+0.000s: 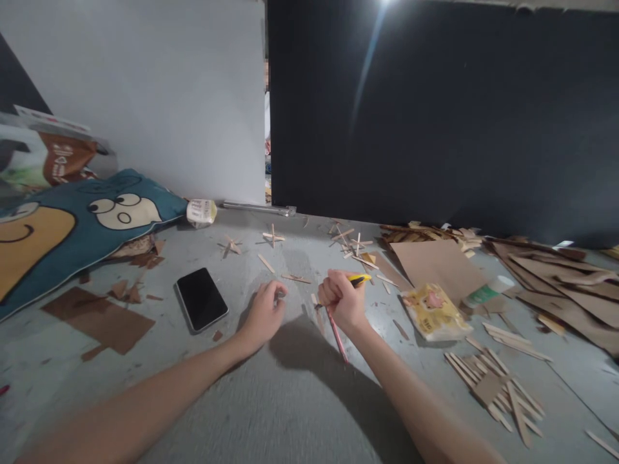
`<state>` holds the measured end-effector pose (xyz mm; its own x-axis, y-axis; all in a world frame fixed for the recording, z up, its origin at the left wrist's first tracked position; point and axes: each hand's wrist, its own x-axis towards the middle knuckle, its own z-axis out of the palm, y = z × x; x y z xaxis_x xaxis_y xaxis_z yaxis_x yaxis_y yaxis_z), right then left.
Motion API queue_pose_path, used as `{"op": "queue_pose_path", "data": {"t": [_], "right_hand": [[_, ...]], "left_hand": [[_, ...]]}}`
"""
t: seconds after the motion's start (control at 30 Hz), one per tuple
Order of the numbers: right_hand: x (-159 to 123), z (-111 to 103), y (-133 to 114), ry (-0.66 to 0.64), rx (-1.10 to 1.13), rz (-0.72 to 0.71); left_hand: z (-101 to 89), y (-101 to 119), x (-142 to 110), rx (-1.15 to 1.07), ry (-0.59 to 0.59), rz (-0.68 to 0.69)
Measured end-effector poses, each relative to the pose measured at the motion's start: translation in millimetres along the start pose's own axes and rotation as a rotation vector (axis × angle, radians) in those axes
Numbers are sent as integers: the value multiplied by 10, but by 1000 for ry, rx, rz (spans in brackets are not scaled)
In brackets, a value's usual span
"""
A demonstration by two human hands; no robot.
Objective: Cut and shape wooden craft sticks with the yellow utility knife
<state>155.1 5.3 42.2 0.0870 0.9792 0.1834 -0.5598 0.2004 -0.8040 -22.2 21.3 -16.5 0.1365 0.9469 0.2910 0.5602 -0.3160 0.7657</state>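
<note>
My right hand [342,298] is wrapped round a yellow utility knife [360,279], whose end juts out past the thumb side; its other end is hidden by the fist. Just below that hand lie a thin red stick-like thing [338,336] and part of a wooden craft stick [314,299]. My left hand [265,310] rests on the grey tabletop [232,399], fingers loosely bent and thumb apart, with nothing visible in it. Loose craft sticks [296,279] lie between and beyond the two hands. Further off stand small crossed-stick pieces [273,236].
A black phone [200,300] and brown cardboard scraps [101,319] are at left, near a blue cushion [120,212]. Rightward lie a yellow tissue pack [432,312], a glue stick [488,291], a pile of craft sticks [498,386] and cardboard sheets [565,277]. A dark panel [435,116] stands behind.
</note>
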Motion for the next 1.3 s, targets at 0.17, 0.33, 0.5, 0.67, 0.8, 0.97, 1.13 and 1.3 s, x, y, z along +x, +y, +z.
{"op": "queue_pose_path", "data": {"t": [0.17, 0.33, 0.5, 0.67, 0.8, 0.97, 1.13, 1.3], "right_hand": [[-11, 17, 6, 11, -8, 12], [-28, 14, 51, 23, -40, -11], [-48, 2, 90, 3, -28, 17], [-82, 56, -4, -28, 63, -50], [-111, 135, -102, -21, 91, -79], [-157, 220, -211, -37, 54, -117], [-188, 267, -238, -10, 64, -123], [-192, 282, -197, 33, 50, -127]], "left_hand": [[5, -8, 5, 13, -3, 7], [-8, 17, 8, 0, -19, 12], [-18, 51, 6, -45, -18, 11], [-55, 169, -30, -261, -166, -46], [-88, 227, -62, -341, -346, -84], [-74, 221, -121, -519, -480, -96], [-29, 321, -235, -737, -629, -121], [-1, 356, -255, -806, -639, -134]]}}
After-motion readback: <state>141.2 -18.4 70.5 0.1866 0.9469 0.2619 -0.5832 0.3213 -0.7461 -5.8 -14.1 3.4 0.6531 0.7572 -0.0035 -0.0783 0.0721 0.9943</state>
